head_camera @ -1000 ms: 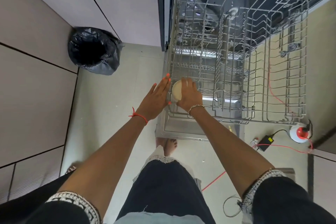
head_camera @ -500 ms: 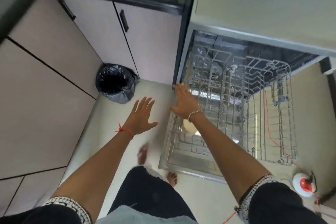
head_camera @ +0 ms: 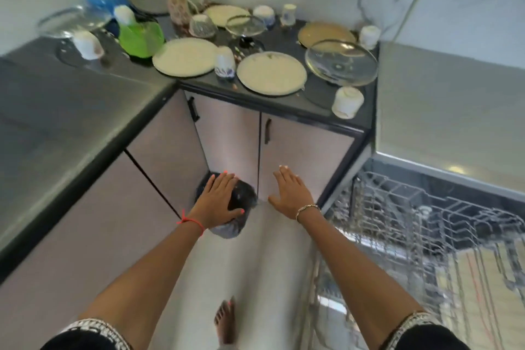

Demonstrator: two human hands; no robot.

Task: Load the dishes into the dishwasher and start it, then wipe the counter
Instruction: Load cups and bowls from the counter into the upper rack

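Observation:
My left hand (head_camera: 217,198) and my right hand (head_camera: 290,191) hang in the air in front of the cabinet doors, fingers straight, holding nothing. The dark counter (head_camera: 318,94) above them carries cream plates (head_camera: 271,72) (head_camera: 185,56), a glass lid (head_camera: 341,65), a white cup (head_camera: 347,102) near the front right corner, a patterned cup (head_camera: 225,65), a green container (head_camera: 141,37) and several more cups and lids further back. The open dishwasher with its pulled-out wire rack (head_camera: 420,224) is at the right, blurred.
A bin lined with a black bag (head_camera: 241,202) stands on the floor in the corner, partly behind my left hand. A steel counter (head_camera: 65,116) runs along the left. My bare foot (head_camera: 225,318) is on the pale floor between cabinets and dishwasher.
My right hand let go of the small cream dish in the rack. Both hands lifted away, and my view swung up and left from the dishwasher to the counter.

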